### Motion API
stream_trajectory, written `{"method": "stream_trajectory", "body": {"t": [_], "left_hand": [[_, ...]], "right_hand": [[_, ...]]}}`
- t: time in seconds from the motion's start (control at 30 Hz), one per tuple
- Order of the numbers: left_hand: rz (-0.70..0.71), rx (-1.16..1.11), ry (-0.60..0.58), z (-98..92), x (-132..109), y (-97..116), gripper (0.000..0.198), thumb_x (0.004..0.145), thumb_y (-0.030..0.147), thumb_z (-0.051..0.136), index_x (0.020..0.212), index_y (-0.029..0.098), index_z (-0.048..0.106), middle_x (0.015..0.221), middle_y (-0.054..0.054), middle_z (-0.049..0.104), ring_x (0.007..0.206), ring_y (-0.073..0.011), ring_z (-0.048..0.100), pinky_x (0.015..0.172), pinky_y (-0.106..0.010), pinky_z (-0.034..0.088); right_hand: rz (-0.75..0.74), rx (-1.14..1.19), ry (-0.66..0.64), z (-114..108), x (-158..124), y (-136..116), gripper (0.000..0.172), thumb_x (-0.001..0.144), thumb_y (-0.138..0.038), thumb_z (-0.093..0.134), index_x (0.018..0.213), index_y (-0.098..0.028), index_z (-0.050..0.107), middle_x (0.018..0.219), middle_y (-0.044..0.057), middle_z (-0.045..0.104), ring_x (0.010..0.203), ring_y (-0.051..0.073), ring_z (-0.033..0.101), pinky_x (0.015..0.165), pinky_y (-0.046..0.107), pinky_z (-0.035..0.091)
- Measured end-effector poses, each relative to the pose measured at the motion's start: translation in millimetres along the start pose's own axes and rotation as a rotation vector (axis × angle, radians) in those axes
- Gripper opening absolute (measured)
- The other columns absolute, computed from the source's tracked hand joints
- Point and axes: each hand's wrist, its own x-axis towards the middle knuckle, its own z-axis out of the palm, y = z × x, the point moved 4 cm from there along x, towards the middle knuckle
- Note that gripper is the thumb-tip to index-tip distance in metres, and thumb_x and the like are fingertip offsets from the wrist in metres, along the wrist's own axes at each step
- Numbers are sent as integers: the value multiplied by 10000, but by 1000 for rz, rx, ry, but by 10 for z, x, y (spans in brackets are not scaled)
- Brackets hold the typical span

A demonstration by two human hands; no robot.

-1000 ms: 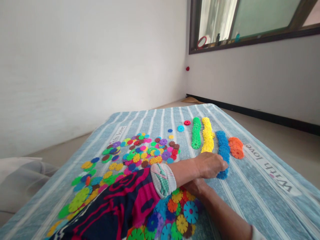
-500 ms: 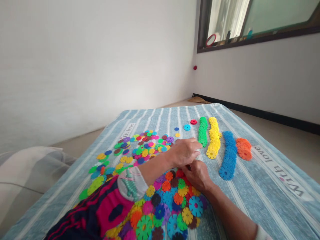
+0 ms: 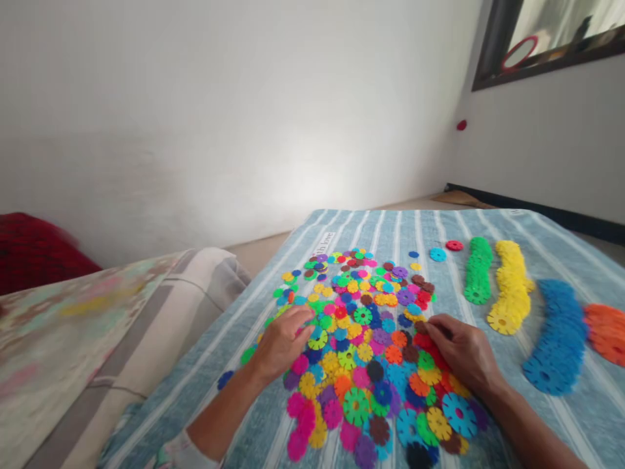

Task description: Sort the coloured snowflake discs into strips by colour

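Note:
A heap of flat plastic snowflake discs (image 3: 364,339) in many colours lies on a blue striped cloth (image 3: 400,225). My left hand (image 3: 283,340) rests on the heap's left edge, fingers curled over the discs. My right hand (image 3: 461,352) lies on the heap's right side, fingertips pinched at a dark disc; whether it is gripped I cannot make out. To the right lie sorted rows: green (image 3: 477,270), yellow (image 3: 510,286), blue (image 3: 556,335) and orange (image 3: 608,332).
A single red disc (image 3: 454,245) and a light blue disc (image 3: 437,254) lie apart beyond the heap. A striped pillow or folded bedding (image 3: 122,312) borders the cloth on the left, with something red (image 3: 34,251) behind it. White walls rise behind; a window frame sits at the upper right.
My left hand has come back from the blue row, across the heap, to its left edge. My right hand stayed on the heap's right side. The view has swung to the left.

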Motion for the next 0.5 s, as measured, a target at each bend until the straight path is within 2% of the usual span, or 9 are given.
{"method": "stream_trajectory", "body": {"t": [0.1, 0.2, 0.33, 0.5], "left_hand": [[-82, 4, 95, -24, -171, -79, 214, 842, 214, 474, 956, 213, 655, 1002, -59, 666, 988, -189, 606, 890, -337, 499], [-154, 43, 126, -7, -305, -117, 191, 836, 205, 490, 921, 191, 661, 1002, -65, 669, 976, -191, 612, 888, -347, 500], [-234, 85, 116, 40, -465, -102, 190, 788, 184, 552, 937, 198, 669, 1066, -66, 664, 1029, -206, 598, 927, -375, 484], [-265, 92, 64, 132, -604, 13, 291, 752, 239, 624, 1041, 219, 658, 1202, -80, 619, 1165, -249, 536, 1009, -441, 426]], "right_hand": [[28, 18, 19, -31, -35, 44, 336, 803, -530, 483, 783, -256, 676, 685, 7, 698, 624, 190, 634, 600, 276, 461], [60, -9, 129, -107, -66, 91, 311, 765, -504, 493, 795, -251, 672, 730, 17, 713, 659, 202, 658, 607, 278, 476], [78, -188, 292, -183, -85, 121, 355, 737, -497, 448, 788, -224, 669, 780, 69, 716, 716, 262, 671, 634, 336, 484], [75, -317, 353, -198, -91, 134, 366, 778, -489, 389, 810, -229, 645, 895, 108, 705, 798, 309, 659, 652, 397, 487]]}}
